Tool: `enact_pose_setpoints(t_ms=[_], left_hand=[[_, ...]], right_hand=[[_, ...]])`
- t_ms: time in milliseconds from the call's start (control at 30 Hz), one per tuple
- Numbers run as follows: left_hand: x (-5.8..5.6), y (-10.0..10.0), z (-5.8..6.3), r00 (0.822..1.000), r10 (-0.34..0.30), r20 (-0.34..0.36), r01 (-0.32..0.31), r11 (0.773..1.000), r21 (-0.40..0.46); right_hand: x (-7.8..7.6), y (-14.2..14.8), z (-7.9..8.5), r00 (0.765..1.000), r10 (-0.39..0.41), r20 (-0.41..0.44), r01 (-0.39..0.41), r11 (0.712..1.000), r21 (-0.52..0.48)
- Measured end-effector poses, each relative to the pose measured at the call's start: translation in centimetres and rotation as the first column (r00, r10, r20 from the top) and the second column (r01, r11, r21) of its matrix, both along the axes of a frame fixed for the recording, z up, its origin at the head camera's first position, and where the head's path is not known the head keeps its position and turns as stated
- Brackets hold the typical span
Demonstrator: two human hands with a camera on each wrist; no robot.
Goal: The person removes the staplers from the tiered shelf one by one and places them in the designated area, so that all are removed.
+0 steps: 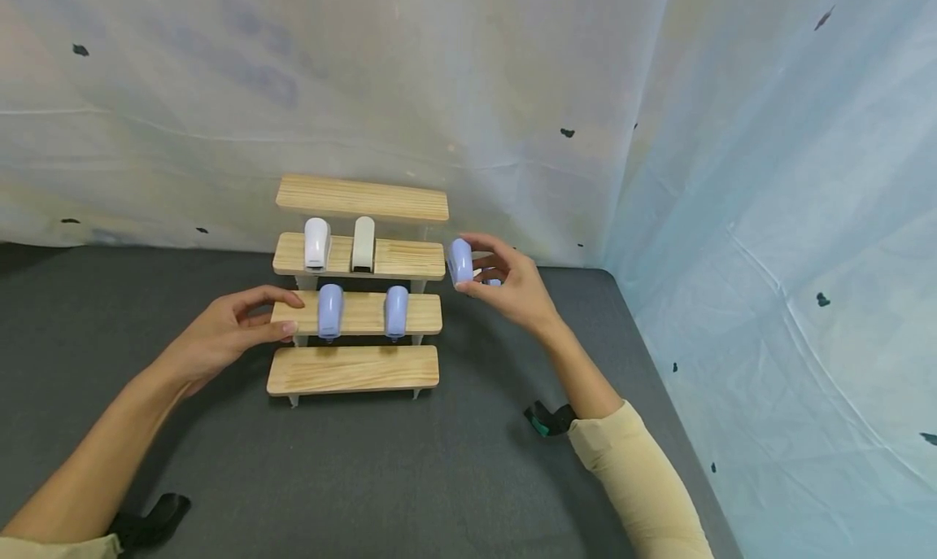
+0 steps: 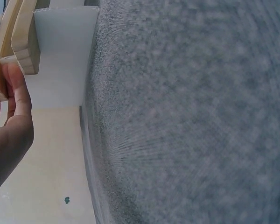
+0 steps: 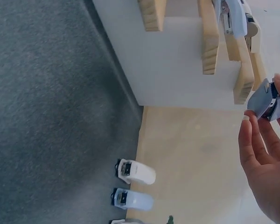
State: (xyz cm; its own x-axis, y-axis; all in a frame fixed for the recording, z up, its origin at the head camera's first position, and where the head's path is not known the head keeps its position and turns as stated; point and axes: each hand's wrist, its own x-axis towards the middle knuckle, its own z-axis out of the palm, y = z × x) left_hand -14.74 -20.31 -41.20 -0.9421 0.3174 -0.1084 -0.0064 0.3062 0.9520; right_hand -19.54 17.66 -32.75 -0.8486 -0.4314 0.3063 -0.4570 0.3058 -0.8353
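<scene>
My right hand holds a light blue stapler between thumb and fingers, just off the right end of the rack's upper steps. In the right wrist view the same stapler shows its underside edge. The left hand pinches the left end of a step on the wooden tiered rack, second from the bottom. On that step stand two light blue staplers, a left one and a right one. One step higher are a white stapler and a cream stapler.
Beyond the right hand, a white stapler and a blue stapler stand on the dark grey cloth, with part of another below. Pale curtains hang behind and at the right. Clear panels support the rack's steps.
</scene>
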Motion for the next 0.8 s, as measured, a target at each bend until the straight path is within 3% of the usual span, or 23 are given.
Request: enact_pose_setpoints(t_ms=[367,800], left_hand=[[0.0,0.1,0.1,1.000,0.006,0.006,-0.006,1.000,-0.010],[0.0,0.0,0.0,1.000,0.012,0.012,-0.012,1.000,-0.022]], right_hand=[[0.1,1.1,-1.1,0.997,-0.039,0.065,0.039,0.999,0.009],[0.3,2.2,-2.3,0.994,-0.084,0.067,0.081,0.996,0.047]])
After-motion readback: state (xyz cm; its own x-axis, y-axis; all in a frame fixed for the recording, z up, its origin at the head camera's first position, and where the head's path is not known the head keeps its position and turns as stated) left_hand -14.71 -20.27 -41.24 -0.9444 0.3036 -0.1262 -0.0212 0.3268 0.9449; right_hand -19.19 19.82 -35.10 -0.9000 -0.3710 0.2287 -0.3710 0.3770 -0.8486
